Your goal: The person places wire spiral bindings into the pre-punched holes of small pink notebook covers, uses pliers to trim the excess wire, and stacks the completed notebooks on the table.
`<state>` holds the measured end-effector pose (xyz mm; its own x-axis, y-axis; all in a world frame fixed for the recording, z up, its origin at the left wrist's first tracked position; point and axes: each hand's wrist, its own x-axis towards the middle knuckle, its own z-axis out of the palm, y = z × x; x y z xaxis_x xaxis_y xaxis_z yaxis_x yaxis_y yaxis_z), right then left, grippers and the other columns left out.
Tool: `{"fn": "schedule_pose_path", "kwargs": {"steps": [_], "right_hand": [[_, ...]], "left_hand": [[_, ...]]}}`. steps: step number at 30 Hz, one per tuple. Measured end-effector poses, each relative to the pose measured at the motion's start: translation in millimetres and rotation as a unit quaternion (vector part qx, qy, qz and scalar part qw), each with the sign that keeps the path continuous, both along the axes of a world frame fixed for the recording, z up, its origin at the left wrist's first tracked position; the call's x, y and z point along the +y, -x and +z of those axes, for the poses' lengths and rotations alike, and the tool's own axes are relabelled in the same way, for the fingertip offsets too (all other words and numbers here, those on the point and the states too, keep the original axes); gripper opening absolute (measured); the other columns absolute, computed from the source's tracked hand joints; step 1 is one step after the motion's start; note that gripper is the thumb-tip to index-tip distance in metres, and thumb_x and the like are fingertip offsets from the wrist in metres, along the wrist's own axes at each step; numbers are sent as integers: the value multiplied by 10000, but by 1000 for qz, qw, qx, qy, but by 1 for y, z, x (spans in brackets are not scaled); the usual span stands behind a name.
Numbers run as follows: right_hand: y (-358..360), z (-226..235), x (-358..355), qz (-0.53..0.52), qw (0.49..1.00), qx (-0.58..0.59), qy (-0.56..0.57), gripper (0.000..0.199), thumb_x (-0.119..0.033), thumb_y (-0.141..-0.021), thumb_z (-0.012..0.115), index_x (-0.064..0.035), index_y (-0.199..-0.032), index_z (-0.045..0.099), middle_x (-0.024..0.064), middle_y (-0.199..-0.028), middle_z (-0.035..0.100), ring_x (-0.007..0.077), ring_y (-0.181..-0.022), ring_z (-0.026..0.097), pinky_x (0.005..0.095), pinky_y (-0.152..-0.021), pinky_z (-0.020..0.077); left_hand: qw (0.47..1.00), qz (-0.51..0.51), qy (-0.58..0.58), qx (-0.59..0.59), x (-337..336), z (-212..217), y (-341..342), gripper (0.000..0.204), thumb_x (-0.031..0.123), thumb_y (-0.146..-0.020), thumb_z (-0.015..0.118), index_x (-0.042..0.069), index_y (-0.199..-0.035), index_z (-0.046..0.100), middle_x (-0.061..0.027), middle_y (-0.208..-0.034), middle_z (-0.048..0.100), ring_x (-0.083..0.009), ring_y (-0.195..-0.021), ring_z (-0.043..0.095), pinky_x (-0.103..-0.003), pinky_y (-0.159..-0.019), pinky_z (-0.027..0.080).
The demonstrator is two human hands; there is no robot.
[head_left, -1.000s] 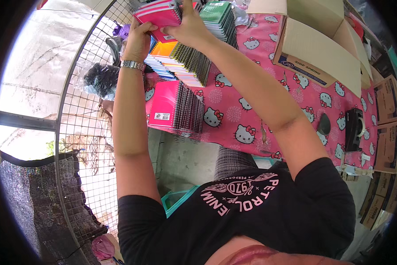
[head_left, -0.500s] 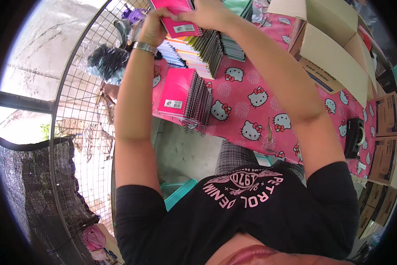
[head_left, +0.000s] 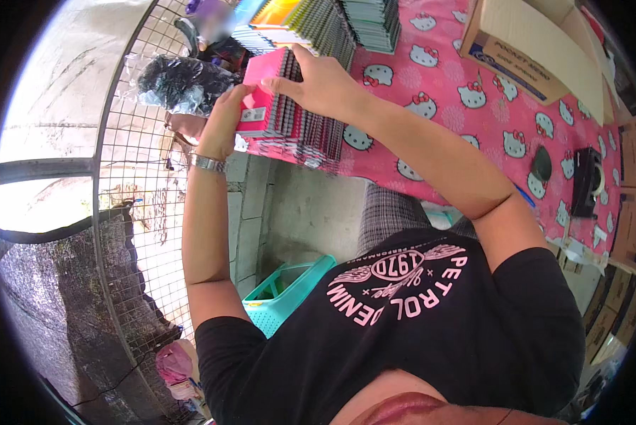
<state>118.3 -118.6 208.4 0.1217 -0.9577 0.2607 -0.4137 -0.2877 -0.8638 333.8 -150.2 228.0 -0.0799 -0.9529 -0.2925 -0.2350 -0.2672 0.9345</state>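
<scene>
Between left fingers (head_left: 240, 93) and right fingers (head_left: 285, 86) lie pink spiral notebooks (head_left: 261, 103).

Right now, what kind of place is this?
Maybe a small shop or storage space: piles of notebooks, an open cardboard box and a tape dispenser share one table.

My arms (head_left: 206, 234) stretch forward, left hand (head_left: 224, 122) and right hand (head_left: 323, 83) gripping from opposite sides at the near left corner of the surface (head_left: 449, 117)
</scene>
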Motion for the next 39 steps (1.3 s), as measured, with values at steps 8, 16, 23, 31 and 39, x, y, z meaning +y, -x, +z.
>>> {"fn": "schedule_pose_path", "kwargs": {"steps": [8,16,23,31,39], "right_hand": [[168,-49,91,-184,981,-34,-52,504,-391,-897,618,-11,-1226,588,172,-1074,677,220,-977,664,323,-826,511],[308,-205,306,-218,778,521,-275,816,-501,-869,592,-152,-1507,221,187,-1454,325,445,-1273,386,567,-1014,367],[300,-162,254,-173,893,333,-248,512,-180,-897,528,-81,-1390,437,206,-1287,500,373,-1147,527,461,-1018,392],[122,-35,94,89,989,95,75,393,-218,-805,647,-32,-1138,552,142,-1064,570,320,-1050,557,398,-956,406],[40,-11,42,35,892,282,350,397,-251,-678,751,-121,-1017,591,59,-1014,605,242,-1022,570,397,-933,405]], "left_hand": [[986,-7,116,-120,20,11,14,594,311,-908,635,-51,-1339,446,-152,-1204,583,-213,-1041,612,-281,-798,520],[779,-137,310,-528,79,14,56,884,355,-806,707,13,-1479,248,-268,-1507,269,-387,-1404,256,-454,-1142,209],[807,-108,308,-493,73,3,38,838,350,-810,690,82,-1487,274,-284,-1523,218,-424,-1426,172,-464,-1156,153],[844,96,374,-371,134,-1,58,537,355,-785,773,20,-1127,530,-176,-1135,531,-311,-1094,463,-446,-931,384],[899,129,313,-276,143,-20,59,212,235,-936,620,23,-928,628,-22,-766,632,-83,-651,558,-238,-582,441]]}}
